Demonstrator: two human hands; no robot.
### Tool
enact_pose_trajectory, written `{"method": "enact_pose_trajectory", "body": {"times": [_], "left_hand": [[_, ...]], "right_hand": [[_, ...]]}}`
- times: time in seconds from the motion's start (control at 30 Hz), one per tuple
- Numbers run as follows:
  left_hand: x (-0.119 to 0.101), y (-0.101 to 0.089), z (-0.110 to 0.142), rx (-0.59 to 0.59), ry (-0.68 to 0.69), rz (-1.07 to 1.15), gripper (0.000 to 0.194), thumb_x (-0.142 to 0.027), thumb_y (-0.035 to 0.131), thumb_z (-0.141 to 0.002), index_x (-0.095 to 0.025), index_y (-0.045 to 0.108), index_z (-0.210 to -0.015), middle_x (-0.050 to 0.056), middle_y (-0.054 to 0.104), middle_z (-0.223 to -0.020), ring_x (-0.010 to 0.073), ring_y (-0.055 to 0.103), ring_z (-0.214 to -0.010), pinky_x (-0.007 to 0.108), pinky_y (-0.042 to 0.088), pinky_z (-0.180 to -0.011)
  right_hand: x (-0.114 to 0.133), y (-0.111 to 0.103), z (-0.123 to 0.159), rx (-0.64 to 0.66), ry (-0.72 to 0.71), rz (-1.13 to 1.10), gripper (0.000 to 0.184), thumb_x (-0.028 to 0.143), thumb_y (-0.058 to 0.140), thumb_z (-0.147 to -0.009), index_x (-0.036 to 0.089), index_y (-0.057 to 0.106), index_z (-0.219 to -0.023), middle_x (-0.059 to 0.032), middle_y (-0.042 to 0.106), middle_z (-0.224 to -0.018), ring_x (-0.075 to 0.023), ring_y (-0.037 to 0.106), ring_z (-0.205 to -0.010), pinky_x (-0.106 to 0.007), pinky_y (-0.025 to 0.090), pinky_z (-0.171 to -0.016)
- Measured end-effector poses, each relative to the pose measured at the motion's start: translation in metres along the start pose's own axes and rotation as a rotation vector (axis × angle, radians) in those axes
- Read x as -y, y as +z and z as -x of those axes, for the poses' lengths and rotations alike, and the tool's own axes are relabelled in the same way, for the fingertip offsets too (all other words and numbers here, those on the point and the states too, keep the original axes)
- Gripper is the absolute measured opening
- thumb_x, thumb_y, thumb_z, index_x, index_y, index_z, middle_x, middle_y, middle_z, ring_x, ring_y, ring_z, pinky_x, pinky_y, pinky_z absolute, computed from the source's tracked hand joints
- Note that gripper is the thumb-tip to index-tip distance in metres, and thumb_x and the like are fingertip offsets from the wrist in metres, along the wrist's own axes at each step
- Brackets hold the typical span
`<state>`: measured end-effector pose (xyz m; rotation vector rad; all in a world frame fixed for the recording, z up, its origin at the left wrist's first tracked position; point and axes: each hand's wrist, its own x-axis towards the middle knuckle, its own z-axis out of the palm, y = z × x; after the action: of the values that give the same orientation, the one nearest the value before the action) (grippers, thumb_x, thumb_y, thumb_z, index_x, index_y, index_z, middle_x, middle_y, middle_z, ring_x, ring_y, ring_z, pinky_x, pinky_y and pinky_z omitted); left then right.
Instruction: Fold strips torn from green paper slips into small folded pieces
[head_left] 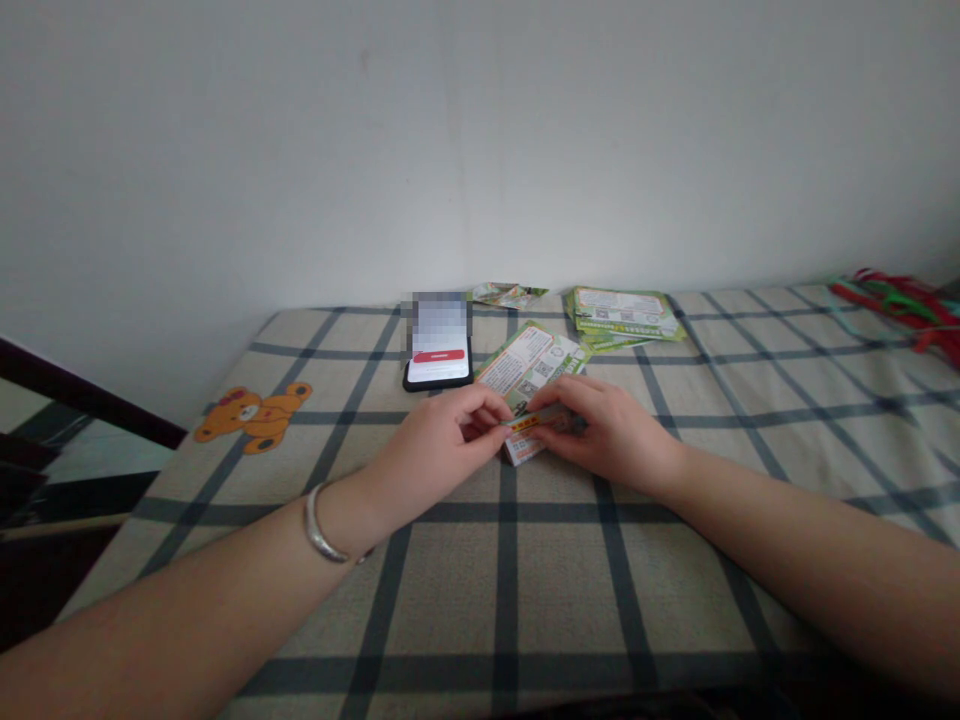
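Between my hands lies a green and white printed leaflet (525, 365), tilted on the checked cloth, its near end folded up and over. My left hand (454, 425), with a silver bangle on its wrist, pinches the left side of that fold between thumb and fingers. On the right side of the same fold, my right hand (592, 425) pinches the paper with thumb and forefinger. Text and square codes show on the leaflet's far part. Just beyond my left hand a smartphone (439, 345) lies face up with a lit screen, partly blurred out.
A stack of similar leaflets (626, 312) lies near the wall, with a small folded paper piece (510, 294) left of it. Red and green cords (900, 305) lie at the far right. A bear picture (255, 415) marks the cloth at left.
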<state>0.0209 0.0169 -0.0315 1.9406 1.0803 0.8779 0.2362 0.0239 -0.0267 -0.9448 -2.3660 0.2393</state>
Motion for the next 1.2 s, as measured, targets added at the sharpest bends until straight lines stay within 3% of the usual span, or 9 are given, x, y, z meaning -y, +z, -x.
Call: {"method": "enact_pose_trajectory", "body": {"times": [0.33,0.5,0.57,0.7,0.8,1.0,1.2], "left_hand": [[0.0040,-0.0012,0.0005,-0.015,0.023,0.010,0.005,-0.019,0.059,-0.083,-0.017,0.062,-0.087,0.001,0.069,-0.086,0.0128,0.067,-0.074,0.026,0.057,-0.067],[0.0041,-0.0019,0.0001,-0.022,0.049,-0.024,0.006,-0.020,0.058,-0.083,-0.018,0.062,-0.088,0.001,0.068,-0.086,0.0127,0.067,-0.074,0.025,0.057,-0.066],[0.0040,-0.0019,0.0000,-0.023,0.060,-0.035,0.006,-0.020,0.058,-0.084,-0.018,0.062,-0.087,0.001,0.068,-0.086,0.0124,0.066,-0.073,0.025,0.057,-0.066],[0.0031,-0.0019,0.0001,-0.016,0.057,-0.019,0.004,-0.018,0.057,-0.084,-0.017,0.060,-0.086,0.001,0.068,-0.086,0.0121,0.066,-0.074,0.024,0.056,-0.066],[0.0017,-0.0022,0.0000,-0.028,0.064,-0.038,0.004,-0.018,0.057,-0.083,-0.017,0.060,-0.085,0.001,0.067,-0.086,0.0123,0.066,-0.075,0.024,0.056,-0.065],[0.0010,-0.0029,-0.0009,-0.042,0.094,-0.101,0.004,-0.018,0.057,-0.084,-0.017,0.060,-0.085,0.000,0.066,-0.084,0.0114,0.064,-0.072,0.023,0.055,-0.064],[0.0041,-0.0015,-0.0010,-0.036,0.051,0.029,0.010,-0.021,0.059,-0.083,-0.018,0.058,-0.092,0.002,0.068,-0.087,0.0139,0.068,-0.076,0.028,0.058,-0.068]], "right_hand": [[-0.0054,0.0005,0.0035,-0.085,0.070,0.072,0.019,0.029,0.063,-0.082,0.019,0.058,-0.097,-0.0045,0.061,-0.085,-0.0159,0.056,-0.074,-0.028,0.045,-0.064],[-0.0064,-0.0028,0.0004,-0.119,-0.010,0.085,0.028,0.028,0.066,-0.082,0.019,0.059,-0.107,-0.0124,0.059,-0.117,-0.0249,0.055,-0.108,-0.040,0.046,-0.091],[-0.0074,-0.0032,-0.0007,-0.095,-0.017,0.085,0.033,0.028,0.065,-0.082,0.020,0.058,-0.114,-0.0119,0.060,-0.119,-0.0263,0.054,-0.111,-0.043,0.043,-0.095],[-0.0083,-0.0031,-0.0014,-0.010,0.018,0.085,0.017,0.030,0.063,-0.085,0.019,0.064,-0.097,-0.0075,0.066,-0.094,-0.0224,0.058,-0.092,-0.037,0.046,-0.081],[-0.0068,-0.0033,-0.0013,0.023,0.045,0.075,0.009,0.027,0.060,-0.086,0.018,0.063,-0.086,-0.0055,0.063,-0.087,-0.0182,0.056,-0.081,-0.031,0.043,-0.071],[-0.0042,-0.0020,-0.0004,0.016,0.106,-0.062,0.006,0.020,0.060,-0.086,0.017,0.061,-0.081,-0.0015,0.059,-0.080,-0.0121,0.052,-0.071,-0.023,0.038,-0.062],[-0.0024,-0.0009,-0.0015,-0.035,0.164,-0.121,0.009,0.021,0.062,-0.085,0.018,0.061,-0.076,0.0003,0.056,-0.071,-0.0109,0.048,-0.064,-0.023,0.036,-0.057]]}}
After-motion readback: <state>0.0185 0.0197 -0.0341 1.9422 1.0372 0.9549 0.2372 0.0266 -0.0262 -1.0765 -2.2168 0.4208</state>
